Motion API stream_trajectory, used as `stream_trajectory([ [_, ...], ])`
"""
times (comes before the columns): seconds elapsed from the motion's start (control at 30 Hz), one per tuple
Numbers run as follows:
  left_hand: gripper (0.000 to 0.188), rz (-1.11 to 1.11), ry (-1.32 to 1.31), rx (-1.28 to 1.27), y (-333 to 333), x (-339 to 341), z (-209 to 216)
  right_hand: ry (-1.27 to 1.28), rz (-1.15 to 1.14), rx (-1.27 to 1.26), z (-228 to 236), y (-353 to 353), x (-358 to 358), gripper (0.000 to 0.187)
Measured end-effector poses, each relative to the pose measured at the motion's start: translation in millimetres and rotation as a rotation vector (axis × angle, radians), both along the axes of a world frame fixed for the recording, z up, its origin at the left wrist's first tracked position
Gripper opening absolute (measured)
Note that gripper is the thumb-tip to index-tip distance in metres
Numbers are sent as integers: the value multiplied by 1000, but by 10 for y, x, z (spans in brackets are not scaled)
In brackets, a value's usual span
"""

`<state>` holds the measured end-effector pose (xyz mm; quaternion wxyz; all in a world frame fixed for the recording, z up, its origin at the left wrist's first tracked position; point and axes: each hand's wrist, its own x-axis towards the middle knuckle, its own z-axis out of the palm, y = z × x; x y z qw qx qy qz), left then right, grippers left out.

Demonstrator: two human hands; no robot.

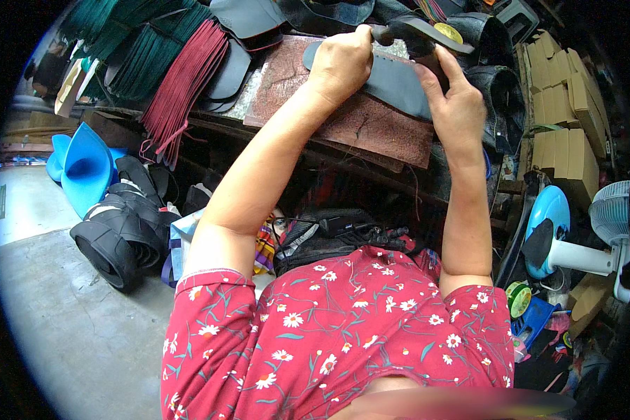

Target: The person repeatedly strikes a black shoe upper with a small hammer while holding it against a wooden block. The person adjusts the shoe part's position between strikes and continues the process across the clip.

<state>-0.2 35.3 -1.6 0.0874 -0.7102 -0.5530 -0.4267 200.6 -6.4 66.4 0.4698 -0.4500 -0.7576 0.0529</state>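
My left hand (343, 66) is closed in a fist around a dark, rounded piece, possibly a handle, that pokes out beside the thumb. To its right my right hand (458, 101) pinches a dark brown piece between thumb and forefinger; its kind is unclear. Just above both hands, a dark, flat, sole-shaped piece (439, 36) is held up at a tilt. Below them, a dark grey sole (399, 89) with small marks along its edge lies on a worn reddish-brown board (371, 133). Part of that sole is hidden behind my left hand.
Bundles of dark green cords (147, 59) and red cords (185, 87) lie at the bench's left, near more dark soles (229, 73). Stacked tan boxes (563, 150) and a fan (549, 234) stand at right. Black rolls (112, 245) and blue foam (87, 168) sit at lower left.
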Motion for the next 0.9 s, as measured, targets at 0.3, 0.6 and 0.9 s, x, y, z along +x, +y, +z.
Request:
stream_trajectory([
  [0.3,13,-282,-999,-264,152,-201,-182,33,-124,-284,-127,66,310,48],
  [0.6,12,-126,46,23,46,41,-13,-201,-49,-104,-25,-36,112,41],
  [0.9,14,-326,-996,-305,189,-115,-169,56,-142,-281,-150,63,381,46],
])
